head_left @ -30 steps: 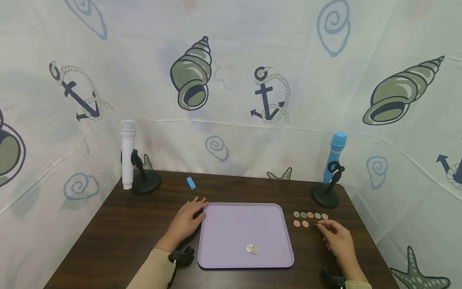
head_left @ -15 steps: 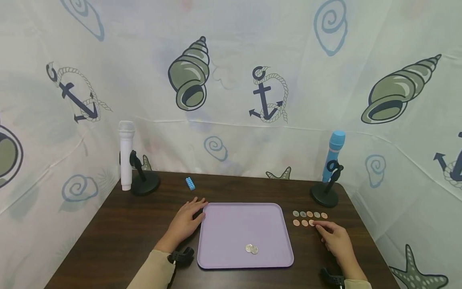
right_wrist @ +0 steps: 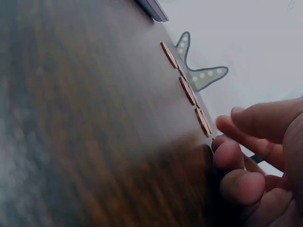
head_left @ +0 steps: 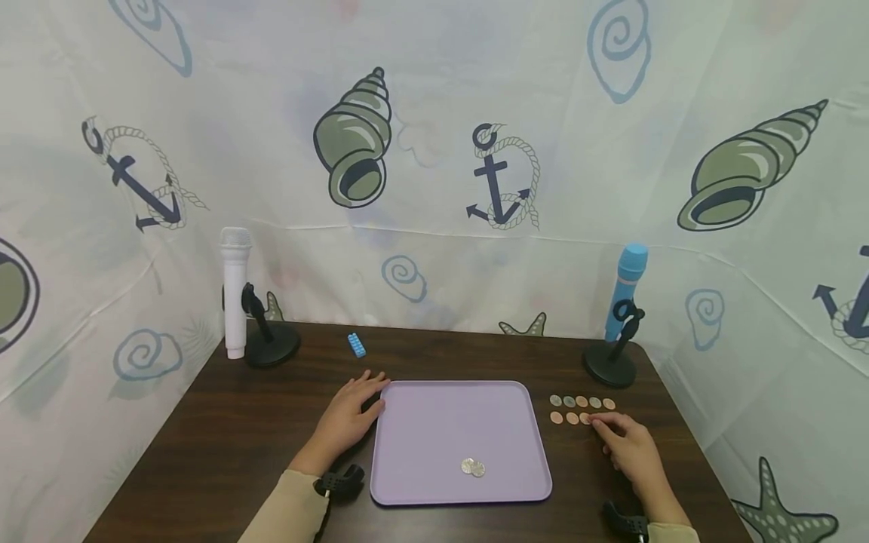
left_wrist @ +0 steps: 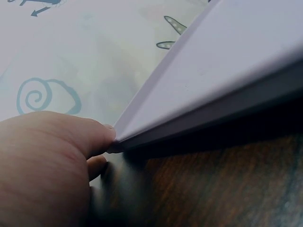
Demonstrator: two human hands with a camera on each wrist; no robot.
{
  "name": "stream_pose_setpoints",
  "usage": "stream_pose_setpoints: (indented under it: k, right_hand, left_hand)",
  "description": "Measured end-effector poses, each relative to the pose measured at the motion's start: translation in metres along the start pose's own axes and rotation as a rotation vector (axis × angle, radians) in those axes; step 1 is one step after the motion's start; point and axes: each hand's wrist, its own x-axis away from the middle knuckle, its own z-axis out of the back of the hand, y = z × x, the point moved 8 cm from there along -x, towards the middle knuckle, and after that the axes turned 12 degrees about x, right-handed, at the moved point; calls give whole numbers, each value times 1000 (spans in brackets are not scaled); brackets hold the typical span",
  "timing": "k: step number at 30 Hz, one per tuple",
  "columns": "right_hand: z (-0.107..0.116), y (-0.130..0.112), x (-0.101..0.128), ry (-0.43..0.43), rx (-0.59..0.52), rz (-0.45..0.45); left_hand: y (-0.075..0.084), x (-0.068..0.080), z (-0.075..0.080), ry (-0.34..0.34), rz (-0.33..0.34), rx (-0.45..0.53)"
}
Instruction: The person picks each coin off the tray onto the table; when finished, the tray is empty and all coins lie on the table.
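Observation:
A lilac tray (head_left: 462, 422) lies on the dark table with two silvery coins (head_left: 473, 467), slightly overlapping, near its front. My left hand (head_left: 348, 418) rests at the tray's left edge, fingers extended toward the far corner; in the left wrist view the thumb (left_wrist: 94, 135) touches the rim. Right of the tray lie two rows of coins. Silvery and copper ones form the back row (head_left: 581, 402); three copper coins (head_left: 572, 418) form the front row. Fingertips of my right hand (head_left: 627, 449) are right beside the third copper coin (right_wrist: 202, 123), which lies flat; the fingers are loosely bent.
A white microphone (head_left: 235, 302) on a black stand (head_left: 273, 345) is at the back left. A blue microphone (head_left: 626, 286) on another black stand (head_left: 611, 367) stands behind the coins. A small blue toy brick (head_left: 356, 345) lies beyond the tray. A printed cloth hangs behind the table.
My right hand has laid the third copper coin flat at the end of the front row, and its fingertips stay there. My left hand keeps its place on the tray.

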Motion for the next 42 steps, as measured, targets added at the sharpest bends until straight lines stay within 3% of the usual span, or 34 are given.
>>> stream_pose_setpoints:
  k: [7, 11, 14, 17, 19, 22, 26, 30, 38, 42]
  right_hand:
    - [0, -5, 4, 36, -148, 8]
    - [4, -21, 12, 119, -124, 116]
    - [8, -56, 27, 192, -6, 339]
    - [-1, -107, 51, 220, 231, 632]
    - [-17, -137, 69, 183, 387, 805]
    - [-48, -167, 89, 5, 528, 958]
    - [-85, -188, 105, -208, 590, 1009]
    - [-107, -197, 109, -275, 632, 1017]
    - [-134, -205, 111, -253, 699, 1085]
    - [-141, -206, 109, -218, 726, 1060]
  left_hand:
    - [3, 1, 4, 12, -15, 13]
    - [3, 2, 3, 4, -12, 13]
    - [2, 2, 0, 4, -9, 15]
    - [0, 2, -1, 12, -5, 14]
    - [0, 3, -1, 17, -5, 16]
    - [0, 4, 0, 22, 0, 21]
    - [1, 4, 1, 24, 3, 22]
    - [0, 3, 1, 25, -4, 21]
    - [0, 5, 1, 29, -14, 8]
    - [1, 5, 2, 27, -3, 21]
